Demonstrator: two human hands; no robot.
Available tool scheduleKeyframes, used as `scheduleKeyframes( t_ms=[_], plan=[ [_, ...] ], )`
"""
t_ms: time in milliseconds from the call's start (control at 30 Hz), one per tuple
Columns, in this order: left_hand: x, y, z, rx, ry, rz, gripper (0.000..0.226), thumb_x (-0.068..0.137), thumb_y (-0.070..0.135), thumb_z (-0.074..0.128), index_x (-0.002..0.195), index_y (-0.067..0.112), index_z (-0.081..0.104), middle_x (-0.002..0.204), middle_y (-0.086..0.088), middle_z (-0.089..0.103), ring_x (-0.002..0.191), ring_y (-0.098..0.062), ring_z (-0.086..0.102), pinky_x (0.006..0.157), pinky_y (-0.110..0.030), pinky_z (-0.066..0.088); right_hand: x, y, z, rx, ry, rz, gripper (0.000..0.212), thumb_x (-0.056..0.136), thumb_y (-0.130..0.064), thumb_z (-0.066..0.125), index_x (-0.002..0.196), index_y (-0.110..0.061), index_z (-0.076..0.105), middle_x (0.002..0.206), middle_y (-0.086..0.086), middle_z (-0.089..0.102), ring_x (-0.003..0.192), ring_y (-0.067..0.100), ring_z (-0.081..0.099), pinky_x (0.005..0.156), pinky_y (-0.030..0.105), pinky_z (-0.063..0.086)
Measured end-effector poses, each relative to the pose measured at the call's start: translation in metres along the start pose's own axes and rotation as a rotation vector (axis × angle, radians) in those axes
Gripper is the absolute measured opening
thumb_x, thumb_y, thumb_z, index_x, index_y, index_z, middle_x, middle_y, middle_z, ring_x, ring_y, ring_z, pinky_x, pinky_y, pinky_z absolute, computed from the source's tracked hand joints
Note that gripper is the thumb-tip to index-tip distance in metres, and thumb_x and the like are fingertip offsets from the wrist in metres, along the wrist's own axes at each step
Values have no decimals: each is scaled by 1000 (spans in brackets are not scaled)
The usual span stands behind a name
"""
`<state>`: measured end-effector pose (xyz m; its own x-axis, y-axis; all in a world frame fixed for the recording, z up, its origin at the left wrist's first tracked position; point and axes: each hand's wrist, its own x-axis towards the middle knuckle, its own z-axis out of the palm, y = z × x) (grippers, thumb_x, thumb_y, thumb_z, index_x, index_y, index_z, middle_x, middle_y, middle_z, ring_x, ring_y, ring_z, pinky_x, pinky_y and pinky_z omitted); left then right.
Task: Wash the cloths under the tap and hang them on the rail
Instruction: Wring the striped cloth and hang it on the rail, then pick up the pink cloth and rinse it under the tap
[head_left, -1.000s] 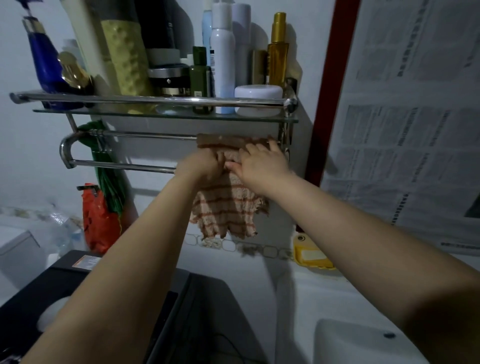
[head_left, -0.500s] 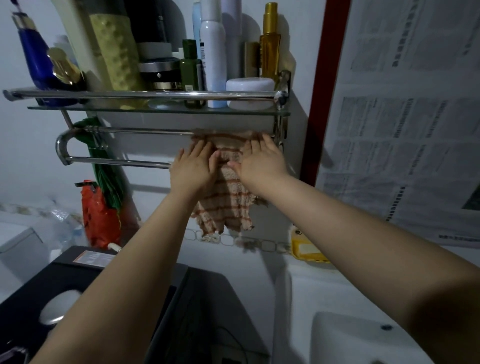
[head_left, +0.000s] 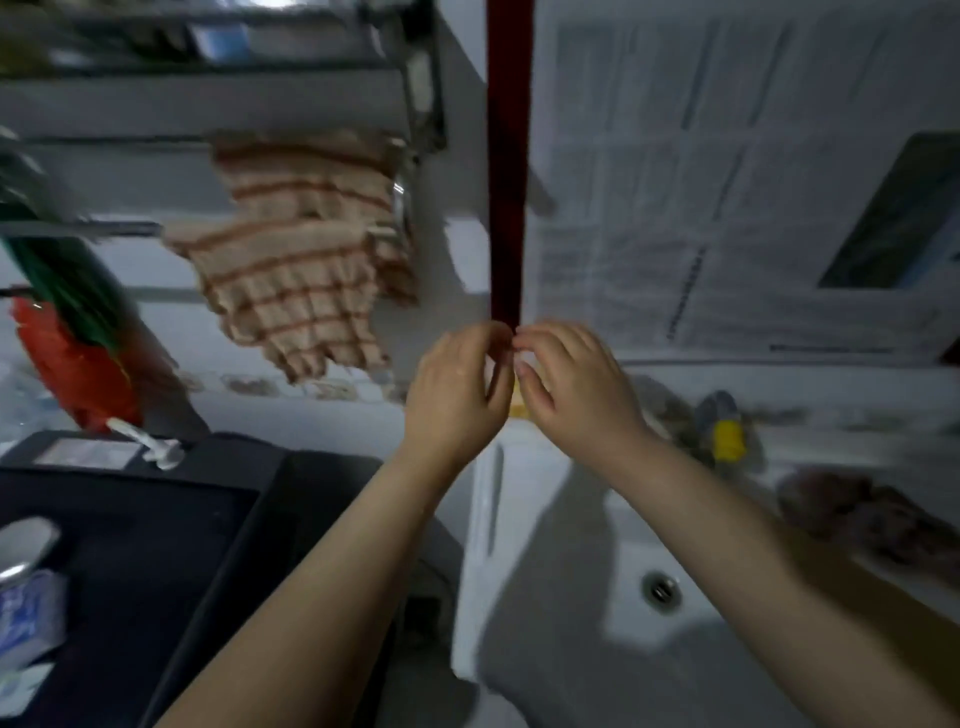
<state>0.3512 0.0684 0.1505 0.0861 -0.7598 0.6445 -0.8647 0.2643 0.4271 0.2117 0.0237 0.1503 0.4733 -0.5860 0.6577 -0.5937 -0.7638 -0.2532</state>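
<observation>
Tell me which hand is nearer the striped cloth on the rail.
Left. The left hand hangs just below and right of the striped cloth, apart from it; the right hand is farther right, beyond the left.

Dim indoor light, heavy motion blur throughout, wide-angle bending at edges, soft arm shadows on sink (head_left: 524, 571)

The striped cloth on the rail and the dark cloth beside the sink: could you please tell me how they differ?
The striped cloth hangs draped over the rail, spread out; the dark cloth lies bunched on the sink ledge. The striped cloth is pale beige with reddish lines; the dark cloth looks brownish and plain, though blurred. Neither is touched by the left hand or right hand.
</observation>
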Motion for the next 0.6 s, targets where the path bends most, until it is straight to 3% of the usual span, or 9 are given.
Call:
scheduleKeyframes(
  t_ms=[133,267,433,500,600],
  plan=[
    [-38,42,80,-55,-370,-242,26,94,34,50,117,24,54,96,9,65,89,-14,61,70,-28,44,-77,64,-15,85,-239,262,26,91,-20,48,111,-13,63,109,5,65,104,26,57,85,37,46],
    [-77,75,154,-3,-729,-367,26,96,38,47,111,21,59,104,3,67,94,-18,63,74,-27,45,-157,126,-30,143,-459,372,20,94,-23,50,109,-20,63,106,-3,67,98,20,61,76,33,46],
    [-112,113,227,-33,-994,-500,24,95,36,47,108,21,62,108,1,68,96,-19,61,85,-31,49,-232,211,-51,39,-553,591,20,93,-23,52,108,-21,65,108,0,68,98,23,63,73,29,44],
    [-117,129,248,-81,-1027,-545,23,96,33,48,108,21,62,107,1,67,94,-17,60,85,-32,49,-248,249,-58,-40,-527,720,22,91,-17,52,109,-17,65,113,7,63,105,30,58,78,34,46],
    [-124,150,271,-126,-1056,-583,23,96,34,47,108,21,62,108,2,66,94,-15,58,86,-32,49,-264,300,-72,-256,-542,858,44,87,-14,54,130,-21,52,142,12,38,125,37,37,99,40,37]
  ],
)
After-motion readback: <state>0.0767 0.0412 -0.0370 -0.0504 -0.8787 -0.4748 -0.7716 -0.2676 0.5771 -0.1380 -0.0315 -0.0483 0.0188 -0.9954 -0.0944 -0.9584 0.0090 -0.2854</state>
